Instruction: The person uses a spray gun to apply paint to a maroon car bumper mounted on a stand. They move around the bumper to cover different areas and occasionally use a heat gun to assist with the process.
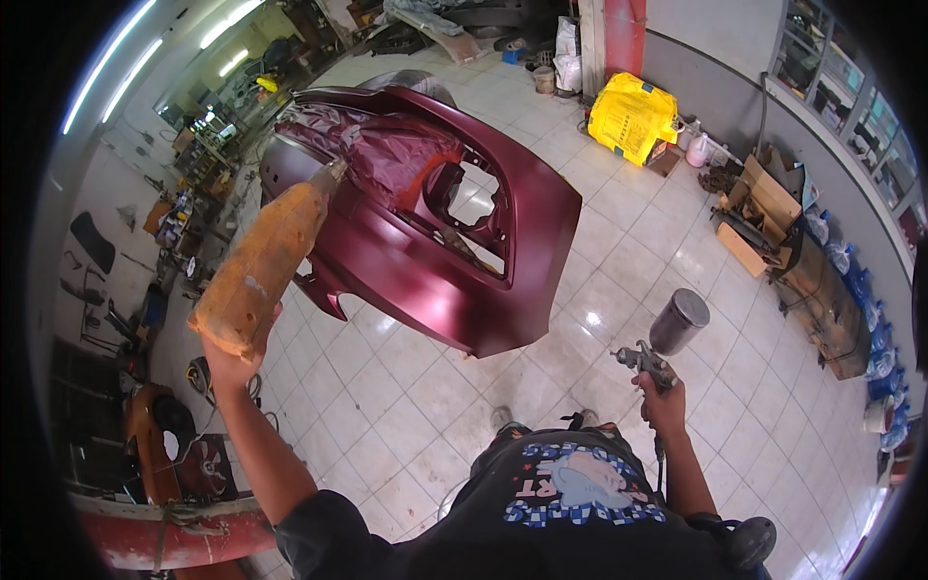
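My raised left hand (237, 362) grips a long, scuffed orange tool (261, 266) with a narrow metal tip at its far end; its exact kind is unclear. That tip overlaps the edge of a glossy maroon car body part (474, 300) in the picture, and I cannot tell whether they touch. Crinkled maroon plastic sheeting (387, 155) lies over the part's far section, next to a large cutout. Lower and to the right, my right hand (662, 406) is closed around the handle of a spray gun (640, 360). A dark grey cup (681, 322) sits on top of the gun, tilted.
Light tiles (628, 251) cover the floor. A yellow sack (633, 118) stands by the wall, near a pink jug (698, 150). Along the right wall are an open cardboard box (759, 208) and blue-wrapped bottles (882, 338). Cluttered shelves (198, 155) stand at the left.
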The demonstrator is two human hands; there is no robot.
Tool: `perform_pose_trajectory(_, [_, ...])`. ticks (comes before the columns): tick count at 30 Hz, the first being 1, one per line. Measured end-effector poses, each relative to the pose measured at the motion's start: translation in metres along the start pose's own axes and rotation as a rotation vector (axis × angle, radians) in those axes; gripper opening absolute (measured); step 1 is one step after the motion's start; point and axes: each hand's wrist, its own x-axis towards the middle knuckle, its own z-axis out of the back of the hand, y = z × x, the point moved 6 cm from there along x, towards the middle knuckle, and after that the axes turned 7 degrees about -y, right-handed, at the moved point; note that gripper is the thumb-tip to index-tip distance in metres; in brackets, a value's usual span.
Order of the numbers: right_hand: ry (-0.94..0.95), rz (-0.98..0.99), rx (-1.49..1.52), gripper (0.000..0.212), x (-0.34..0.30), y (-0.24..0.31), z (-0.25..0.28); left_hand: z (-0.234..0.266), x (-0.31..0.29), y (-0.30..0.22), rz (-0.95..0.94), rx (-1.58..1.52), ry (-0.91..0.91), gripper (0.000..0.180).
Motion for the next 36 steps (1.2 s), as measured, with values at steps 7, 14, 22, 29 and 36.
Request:
perform_pose_trajectory(7, [-0.042, -0.005, -0.002, 0.037, -0.004, -0.005, 0.007, 0.002, 0.025, -0.023, -0.058, -0.073, 0.003, 0.043])
perform_pose_trajectory(14, [-0.057, -0.003, -0.023, 0.037, -0.007, -0.007, 0.010, 0.005, 0.033, -0.023, -0.107, -0.008, -0.029, 0.041])
perform_pose_trajectory(22, [-0.057, -0.008, -0.030, 0.036, -0.007, -0.010, 0.011, 0.003, 0.036, -0.021, -0.074, -0.056, -0.021, 0.041])
perform_pose_trajectory(29, [-0.046, 0.005, -0.024, 0.037, -0.010, -0.006, 0.011, 0.005, 0.033, -0.016, -0.107, -0.014, -0.039, 0.043])
perform_pose_trajectory(36, [-0.044, -0.017, 0.013, 0.041, -0.011, -0.007, 0.010, 0.003, 0.030, -0.017, -0.072, -0.033, -0.013, 0.043])
